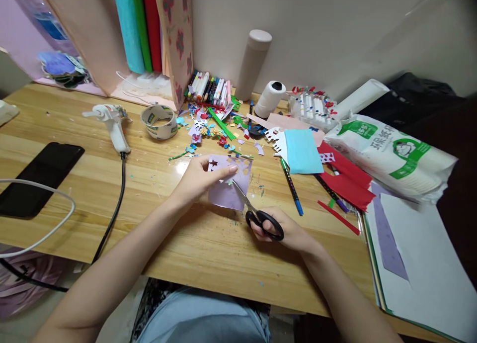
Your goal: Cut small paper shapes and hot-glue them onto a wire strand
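A small sheet of purple paper (225, 198) with shapes cut out along its upper part is pinched in my left hand (203, 176), thumb on top. The fingers behind the sheet are hidden. My right hand (279, 223) grips black-handled scissors (252, 207), fingers through the loops. Their blades point up and left, with the tip at the middle of the paper, close to the cut-out holes. Whether the tip goes through the paper, I cannot tell. Just beyond the sheet lie colourful paper scraps (214, 127) and small paper flowers on green stems.
To the left are a white glue gun (114, 127) with a black cord, a tape roll (159, 122) and a phone (40, 179). Markers (208, 90), a thread spool (270, 99) and a tall bottle (253, 64) stand behind. Blue paper (304, 151), a pen (291, 186) and packaged cups (391, 154) lie right.
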The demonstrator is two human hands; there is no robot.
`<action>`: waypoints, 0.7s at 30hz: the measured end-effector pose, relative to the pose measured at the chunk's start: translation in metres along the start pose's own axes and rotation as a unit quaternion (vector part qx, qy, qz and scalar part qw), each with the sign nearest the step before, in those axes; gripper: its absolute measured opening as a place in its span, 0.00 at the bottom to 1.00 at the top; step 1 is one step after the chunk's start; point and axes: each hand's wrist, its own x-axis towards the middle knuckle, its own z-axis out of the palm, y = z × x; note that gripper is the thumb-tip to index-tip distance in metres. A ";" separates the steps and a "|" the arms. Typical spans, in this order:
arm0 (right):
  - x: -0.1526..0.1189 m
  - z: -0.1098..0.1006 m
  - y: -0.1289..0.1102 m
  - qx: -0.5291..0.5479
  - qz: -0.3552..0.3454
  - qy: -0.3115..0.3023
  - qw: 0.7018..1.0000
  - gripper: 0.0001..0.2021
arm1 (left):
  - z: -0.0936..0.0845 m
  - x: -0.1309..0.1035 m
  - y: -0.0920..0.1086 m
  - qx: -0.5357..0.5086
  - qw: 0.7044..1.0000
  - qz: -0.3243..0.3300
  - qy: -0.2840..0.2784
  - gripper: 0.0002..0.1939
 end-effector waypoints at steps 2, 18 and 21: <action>-0.001 -0.001 0.000 -0.009 0.010 -0.006 1.000 0.28 | -0.002 0.000 0.001 0.010 1.000 -0.008 -0.018 0.14; -0.003 -0.004 0.000 -0.068 0.045 -0.041 0.996 0.30 | -0.014 0.004 0.002 0.061 0.988 -0.071 -0.124 0.16; -0.004 -0.003 0.000 -0.061 0.065 -0.046 0.995 0.30 | -0.017 0.004 0.002 0.073 0.984 -0.075 -0.144 0.16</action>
